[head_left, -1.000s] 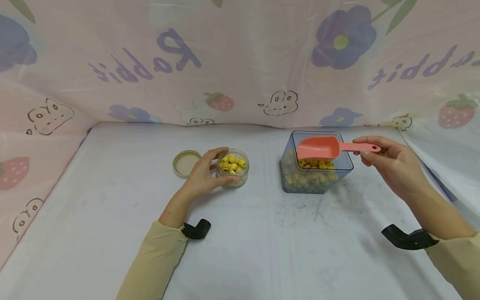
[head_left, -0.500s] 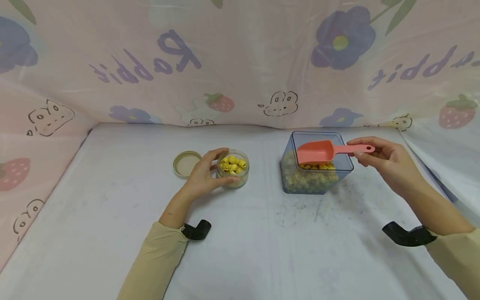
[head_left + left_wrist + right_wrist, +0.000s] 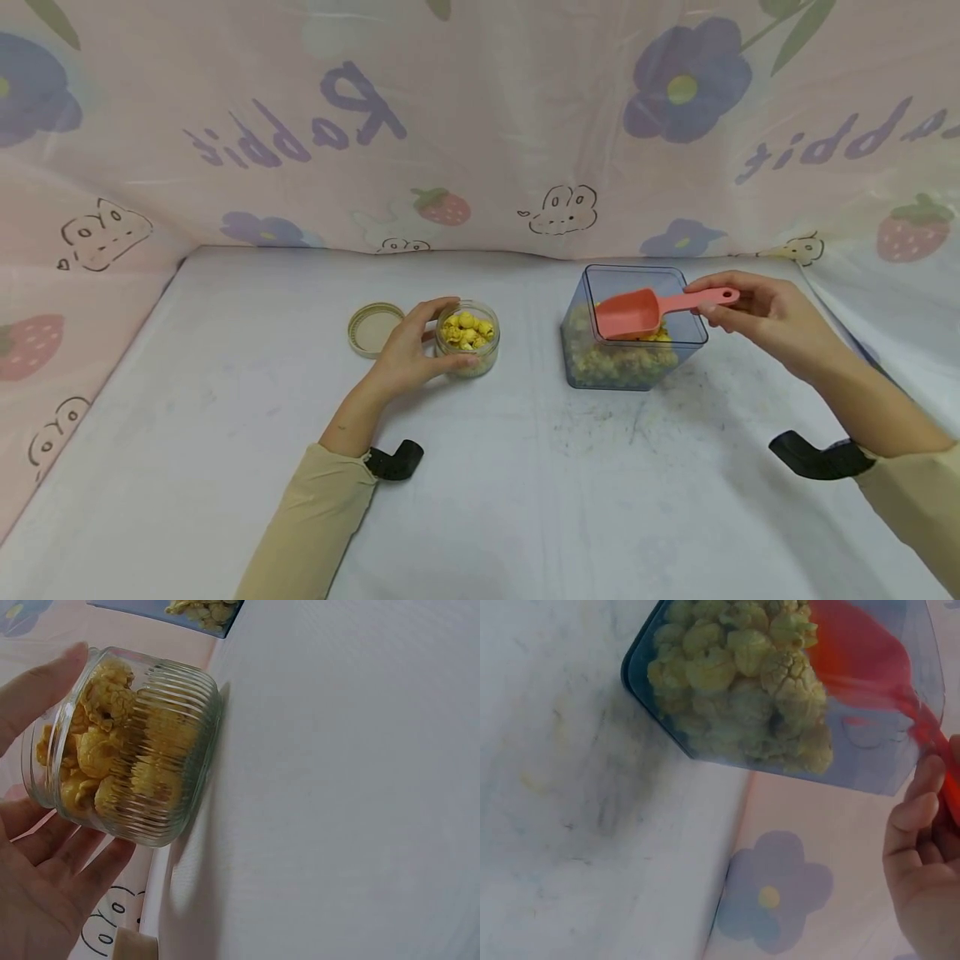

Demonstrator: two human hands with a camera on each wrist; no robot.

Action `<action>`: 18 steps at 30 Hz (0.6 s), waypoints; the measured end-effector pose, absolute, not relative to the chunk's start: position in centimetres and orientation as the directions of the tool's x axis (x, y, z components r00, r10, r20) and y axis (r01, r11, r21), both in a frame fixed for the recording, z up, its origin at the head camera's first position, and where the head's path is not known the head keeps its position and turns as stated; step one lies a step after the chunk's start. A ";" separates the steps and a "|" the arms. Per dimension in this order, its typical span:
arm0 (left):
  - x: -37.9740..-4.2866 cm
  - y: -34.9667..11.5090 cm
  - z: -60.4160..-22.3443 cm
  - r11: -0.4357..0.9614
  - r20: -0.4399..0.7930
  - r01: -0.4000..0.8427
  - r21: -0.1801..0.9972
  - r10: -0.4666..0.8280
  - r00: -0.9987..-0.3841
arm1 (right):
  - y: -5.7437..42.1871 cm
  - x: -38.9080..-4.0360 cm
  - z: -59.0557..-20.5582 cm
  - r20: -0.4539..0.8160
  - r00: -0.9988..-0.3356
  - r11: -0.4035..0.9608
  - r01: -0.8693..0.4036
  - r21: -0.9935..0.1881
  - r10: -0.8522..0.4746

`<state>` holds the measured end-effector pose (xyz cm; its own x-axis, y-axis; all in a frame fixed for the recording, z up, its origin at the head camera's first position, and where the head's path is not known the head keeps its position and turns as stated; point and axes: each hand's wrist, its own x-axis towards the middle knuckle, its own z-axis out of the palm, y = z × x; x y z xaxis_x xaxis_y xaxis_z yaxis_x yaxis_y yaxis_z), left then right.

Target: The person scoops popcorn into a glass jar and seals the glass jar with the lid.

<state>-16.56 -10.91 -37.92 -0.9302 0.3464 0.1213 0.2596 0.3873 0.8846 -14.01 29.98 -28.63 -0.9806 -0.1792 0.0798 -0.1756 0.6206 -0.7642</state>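
Note:
My left hand (image 3: 408,350) curls round a small ribbed glass jar (image 3: 467,336) filled with yellow popcorn; the left wrist view shows the jar (image 3: 124,750) held between thumb and fingers (image 3: 52,859). My right hand (image 3: 757,312) pinches the handle of a pink scoop (image 3: 645,310), whose bowl dips into a clear blue-tinted square tub (image 3: 636,335) of popcorn. In the right wrist view the tub (image 3: 780,705) shows popcorn piled inside and the scoop (image 3: 862,656) lies behind its wall.
A beige round lid (image 3: 372,327) lies on the white table (image 3: 480,467) just left of the jar. A pink printed cloth (image 3: 480,125) walls the back and both sides. Black wrist mounts (image 3: 393,461) sit by my sleeves.
My right hand has lowered and tipped the scoop bowl down into the tub, moving slightly left. My left hand and the jar have stayed still.

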 end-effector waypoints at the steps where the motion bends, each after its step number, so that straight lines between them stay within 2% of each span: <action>1: -16.6 -10.9 -37.9 0.388 0.119 0.257 0.885 0.346 -0.931 | 30.0 -14.0 -28.6 0.079 -0.980 0.620 -0.178 -0.764 -0.184; 18: -16.6 -10.7 -37.9 0.359 0.128 0.261 0.896 0.353 -0.927 | 29.5 -14.1 -28.5 0.096 -0.975 0.599 -0.199 -0.776 -0.199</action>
<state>-16.57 -10.73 -37.92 -0.9269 0.3529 0.1280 0.2605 0.3591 0.8962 -14.11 29.49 -28.46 -0.9753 -0.1991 0.0962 -0.1987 0.5986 -0.7760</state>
